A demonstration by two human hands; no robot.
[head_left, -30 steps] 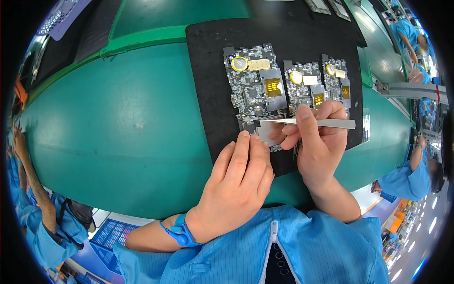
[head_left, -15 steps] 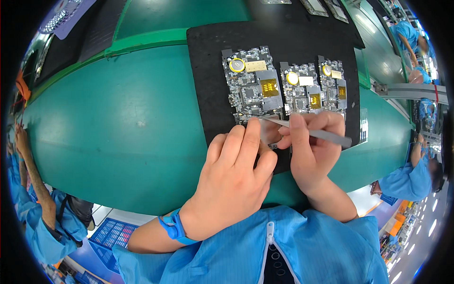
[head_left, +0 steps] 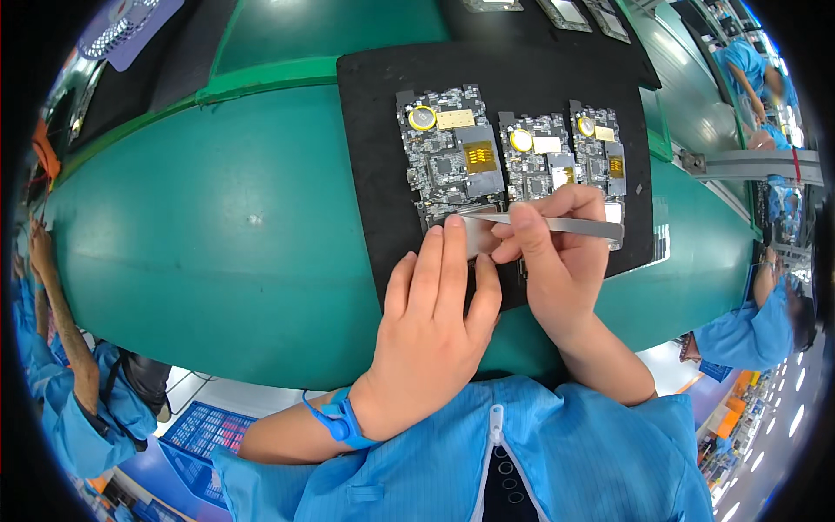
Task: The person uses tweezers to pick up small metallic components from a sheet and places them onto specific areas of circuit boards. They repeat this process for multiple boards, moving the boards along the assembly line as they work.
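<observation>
Circuit boards lie on a black mat (head_left: 370, 165): a left board (head_left: 442, 165), a middle board (head_left: 524, 183) and a right board (head_left: 593, 161), each with a round yellow-rimmed cell. My left hand (head_left: 430, 304) has its fingers stretched out, fingertips on the lower part of the left board beside a shiny silver plate (head_left: 478, 239). My right hand (head_left: 565, 270) pinches grey tweezers (head_left: 583, 227). They lie nearly level, with the thin tip just by my left fingertips at the plate's upper edge. My hands partly hide the boards' lower ends.
A green table (head_left: 217, 235) spreads around the mat. More boards (head_left: 565, 13) lie at the far edge. A purple fan (head_left: 126, 30) stands far left. Co-workers in blue (head_left: 748, 335) sit on both sides, and a blue basket (head_left: 204, 435) is low on the left.
The tweezers have turned more level, their tip now closer to my left fingertips. My right hand has shifted left, and my left fingers are less bunched. The mat and boards appear slightly further left.
</observation>
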